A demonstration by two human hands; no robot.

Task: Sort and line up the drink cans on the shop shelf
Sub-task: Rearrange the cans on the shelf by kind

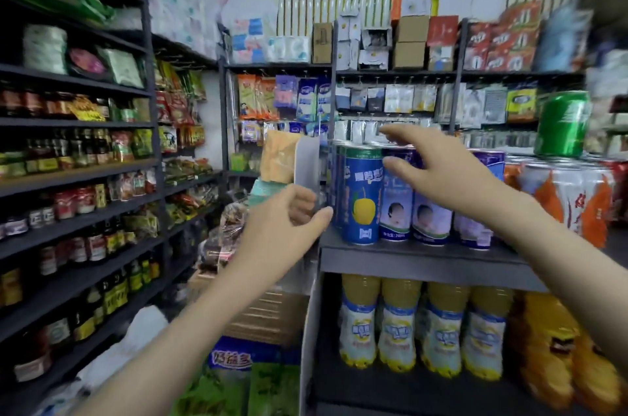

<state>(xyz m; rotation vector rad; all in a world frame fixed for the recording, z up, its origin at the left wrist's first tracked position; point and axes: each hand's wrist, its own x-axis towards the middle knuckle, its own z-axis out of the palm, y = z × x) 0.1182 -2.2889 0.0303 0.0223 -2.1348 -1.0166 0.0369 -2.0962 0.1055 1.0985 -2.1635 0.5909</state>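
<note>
My right hand [441,174] hovers, fingers spread, over the blue cans [362,194] mid-frame; my left hand [289,221] pinches the white side panel [307,160].

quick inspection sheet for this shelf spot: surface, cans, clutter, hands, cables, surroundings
surface: grey shelf, cans standing along its front
job's things: blue cans leftmost, purple-white cans beside them, orange-white cans at right, one green can on top of those
clutter: grey card upright left of the blue cans
grippers: left hand curled at the card's foot, grip unclear; right hand open, fingers spread over the purple-white cans
cables: nothing seen
surroundings: yellow bottles on the shelf below; racks of jars and packets at left
</note>
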